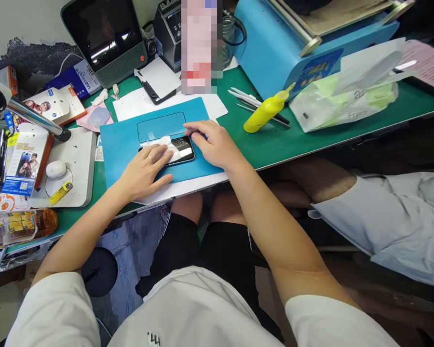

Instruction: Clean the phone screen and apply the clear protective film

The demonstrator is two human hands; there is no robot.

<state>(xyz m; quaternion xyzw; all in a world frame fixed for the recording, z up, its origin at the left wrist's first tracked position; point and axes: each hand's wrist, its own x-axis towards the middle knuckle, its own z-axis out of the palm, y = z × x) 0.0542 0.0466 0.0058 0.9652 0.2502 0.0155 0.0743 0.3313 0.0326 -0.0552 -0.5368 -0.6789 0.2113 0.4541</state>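
A black phone (183, 148) lies face up on a blue work mat (119, 144) on the green table. My left hand (146, 168) lies flat on the phone's left part, fingers stretched, pressing a white wipe (162, 143) against the screen. My right hand (211, 142) rests at the phone's right end, fingers extended along its top edge and touching it. A clear screen protector sheet (161, 126) lies on the mat just behind the phone.
A yellow squeeze bottle (264, 113) and thin tools lie to the right. A blue machine (292, 43) and a crumpled bag (343, 96) stand behind them. On the left are product boxes, a white pad (79, 159) with a lighter, and a bottle. Another person's knees sit at right.
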